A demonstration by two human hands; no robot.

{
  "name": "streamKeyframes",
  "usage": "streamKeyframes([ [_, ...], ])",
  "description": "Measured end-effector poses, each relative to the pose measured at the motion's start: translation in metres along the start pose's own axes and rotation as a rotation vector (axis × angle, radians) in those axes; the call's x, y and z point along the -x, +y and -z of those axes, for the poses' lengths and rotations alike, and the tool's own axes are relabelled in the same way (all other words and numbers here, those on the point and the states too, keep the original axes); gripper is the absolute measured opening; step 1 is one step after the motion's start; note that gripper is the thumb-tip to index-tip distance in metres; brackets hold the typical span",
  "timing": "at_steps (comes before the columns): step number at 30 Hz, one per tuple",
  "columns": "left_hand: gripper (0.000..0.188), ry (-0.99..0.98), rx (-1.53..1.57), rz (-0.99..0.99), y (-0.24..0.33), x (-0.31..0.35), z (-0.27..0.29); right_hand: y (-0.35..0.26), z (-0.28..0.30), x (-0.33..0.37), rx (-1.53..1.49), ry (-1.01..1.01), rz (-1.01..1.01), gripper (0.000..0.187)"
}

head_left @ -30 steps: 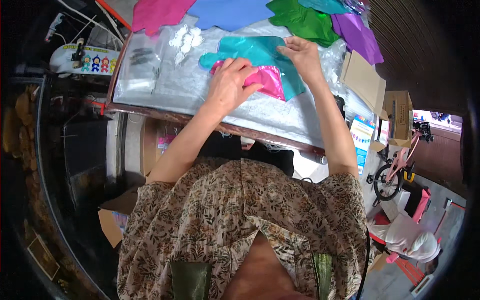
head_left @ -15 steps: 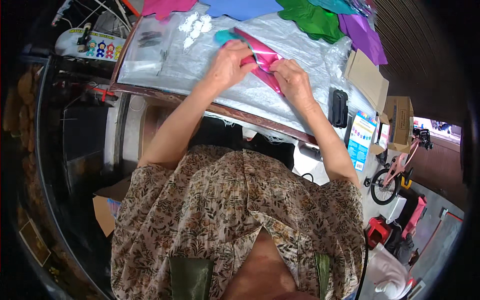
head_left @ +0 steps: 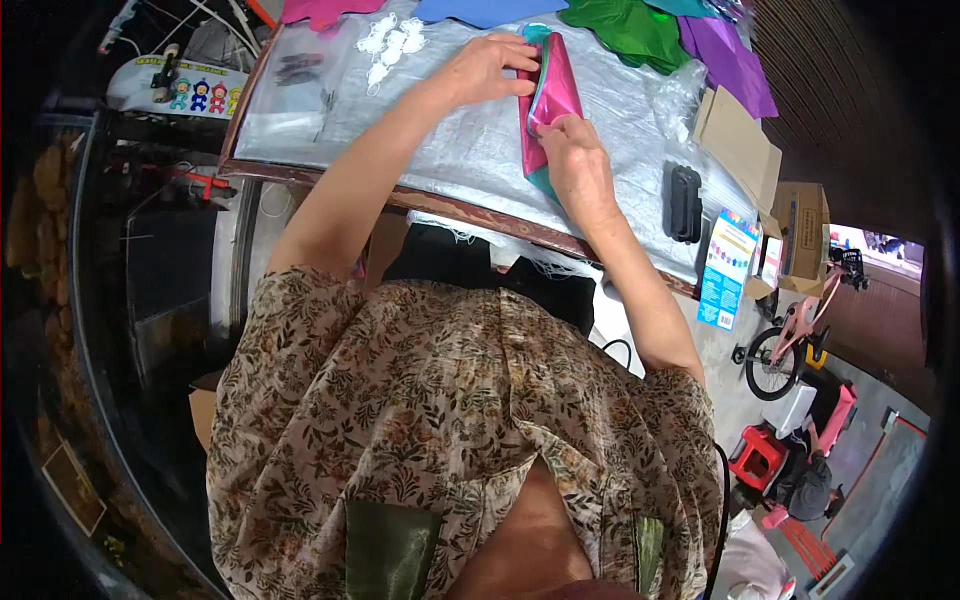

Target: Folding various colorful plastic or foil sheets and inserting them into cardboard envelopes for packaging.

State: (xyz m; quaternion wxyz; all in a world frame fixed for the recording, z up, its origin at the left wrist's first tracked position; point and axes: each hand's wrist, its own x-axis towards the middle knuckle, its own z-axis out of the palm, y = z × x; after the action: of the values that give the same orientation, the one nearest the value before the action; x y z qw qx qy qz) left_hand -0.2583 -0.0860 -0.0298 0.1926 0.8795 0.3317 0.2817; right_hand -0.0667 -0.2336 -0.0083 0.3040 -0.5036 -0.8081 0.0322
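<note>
Near the table's [head_left: 450, 155] front edge, thumb and fingers of the right hand [head_left: 580, 165] are seen closed on the folded pink-and-teal foil [head_left: 561, 88]. Its long axis is directed almost straight away from the body. Farther along, its left edge is met by the left hand [head_left: 488, 72], fingers parted; grip cannot be told. Beyond: green sheet [head_left: 628, 30].

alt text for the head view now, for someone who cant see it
A right hand pinches a folded pink-and-teal sheet at a covered table, while the left hand touches the sheet's upper left edge. White stringy bundles lie to the left, a black object to the right, and coloured sheets along the far side.
</note>
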Motion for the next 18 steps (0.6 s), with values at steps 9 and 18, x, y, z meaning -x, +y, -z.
streamKeyframes([
  [9,0.044,-0.109,0.010,-0.028,0.000,-0.016,0.002,-0.010,-0.006,0.003,0.087,-0.008,-0.019,0.026],
  [18,0.047,-0.102,0.075,-0.085,-0.002,-0.023,-0.004,-0.016,-0.009,0.005,0.112,-0.061,-0.022,0.037],
])
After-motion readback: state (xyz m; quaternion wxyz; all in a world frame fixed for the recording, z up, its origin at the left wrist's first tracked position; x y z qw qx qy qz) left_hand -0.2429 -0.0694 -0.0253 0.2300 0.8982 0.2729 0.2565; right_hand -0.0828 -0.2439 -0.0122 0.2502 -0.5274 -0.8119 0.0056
